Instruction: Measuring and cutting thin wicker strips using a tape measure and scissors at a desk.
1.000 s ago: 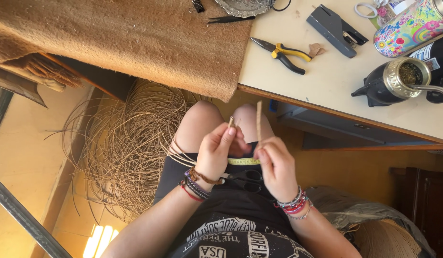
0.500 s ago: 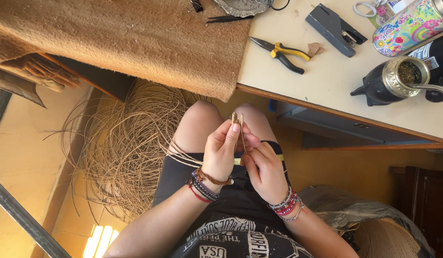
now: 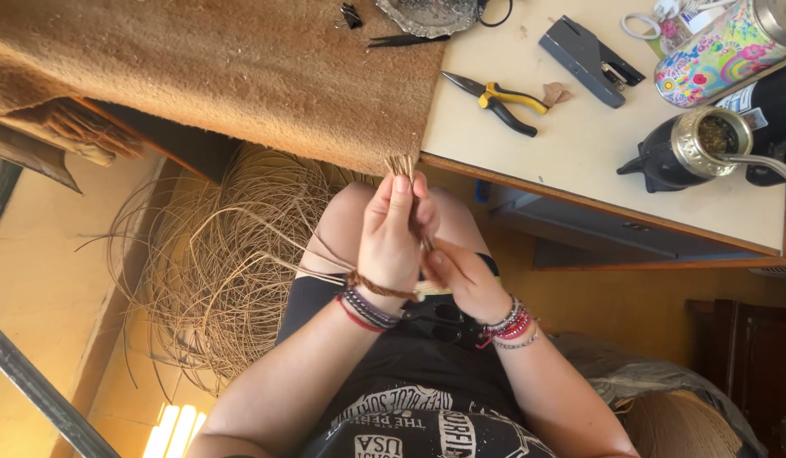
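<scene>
Right now my left hand (image 3: pixel 391 242) pinches a small bundle of reed strands (image 3: pixel 401 165) above my lap, near the table (image 3: pixel 579 161) edge, tips poking up past my fingers. My right hand (image 3: pixel 462 284) closes around them lower down. They seem light, springy and brittle, so I judge gripping close to the ends best.
</scene>
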